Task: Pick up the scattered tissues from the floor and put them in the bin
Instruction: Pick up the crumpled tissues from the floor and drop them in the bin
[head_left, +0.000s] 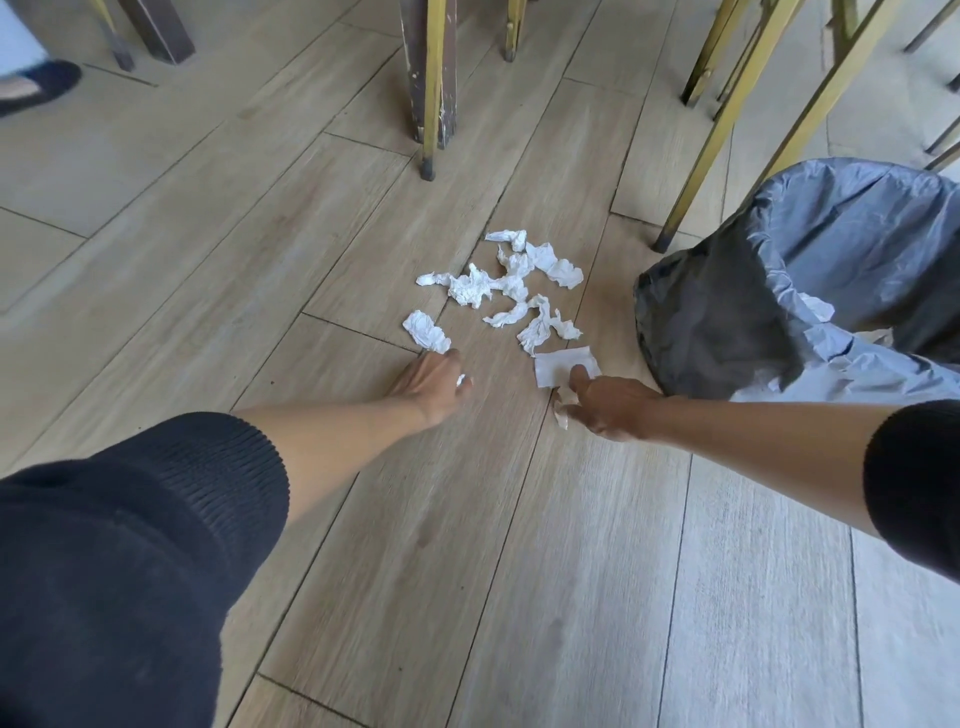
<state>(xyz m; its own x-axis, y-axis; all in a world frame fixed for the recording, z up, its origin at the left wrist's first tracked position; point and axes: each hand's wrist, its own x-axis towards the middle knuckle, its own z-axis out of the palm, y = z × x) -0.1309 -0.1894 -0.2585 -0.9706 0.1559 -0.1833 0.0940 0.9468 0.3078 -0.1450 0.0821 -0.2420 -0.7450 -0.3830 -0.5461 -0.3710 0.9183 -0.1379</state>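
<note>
We judge the tissues (498, 283) light and limp; pinch any crumpled fold. Left hand (434, 382) pinches a scrap; right hand (610, 405) grips tissue.

Scattered tissues (511, 283) in a cluster on the floor (208, 249), mid-scene. Bin (737, 322) to the right of the cluster, tissues inside it. Table leg (434, 78) behind the cluster; chair legs (727, 119) behind the bin. Left hand (434, 382) just before the nearest-left tissue (426, 330), a scrap in its fingers. Right hand (608, 402) on a flat tissue (563, 364) at the cluster's near edge, beside the bin. A shoe (39, 85) far left, behind.
</note>
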